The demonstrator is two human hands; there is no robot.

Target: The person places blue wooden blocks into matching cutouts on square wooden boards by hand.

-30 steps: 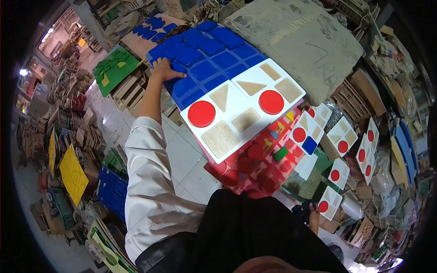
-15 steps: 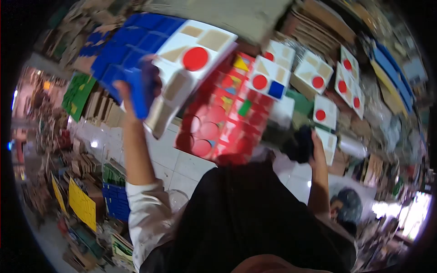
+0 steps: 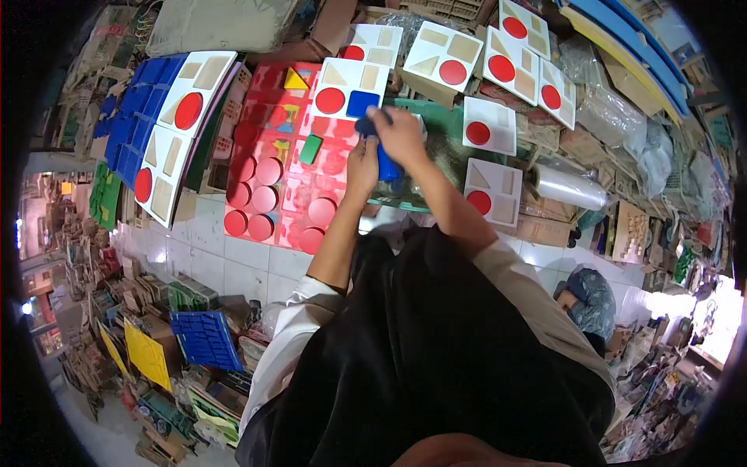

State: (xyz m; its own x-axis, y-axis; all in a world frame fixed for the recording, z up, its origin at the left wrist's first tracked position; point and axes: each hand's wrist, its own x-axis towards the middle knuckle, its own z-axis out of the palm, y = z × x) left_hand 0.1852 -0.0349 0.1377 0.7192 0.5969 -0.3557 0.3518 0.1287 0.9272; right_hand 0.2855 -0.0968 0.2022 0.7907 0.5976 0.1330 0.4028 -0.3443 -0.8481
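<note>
By a green tray (image 3: 445,118), blue block (image 3: 388,166) (and dark cloth (image 3: 364,126)) in hands (image 3: 402,140)

Passable at the near left of the glossy red rectangular board (image 3: 291,208), over pale floor tiles (image 3: 243,255); obstructed on top by round red discs (image 3: 260,226) and a green rectangular block (image 3: 310,149); blocked at its right edge by left hand (image 3: 362,165) and right hand (image 3: 401,135).

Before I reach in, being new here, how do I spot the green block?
Find the large red-smeared surface. On it, just below the white board with the blue square, lies the green block. Oblong and green, it stands apart from the round red discs.
</note>
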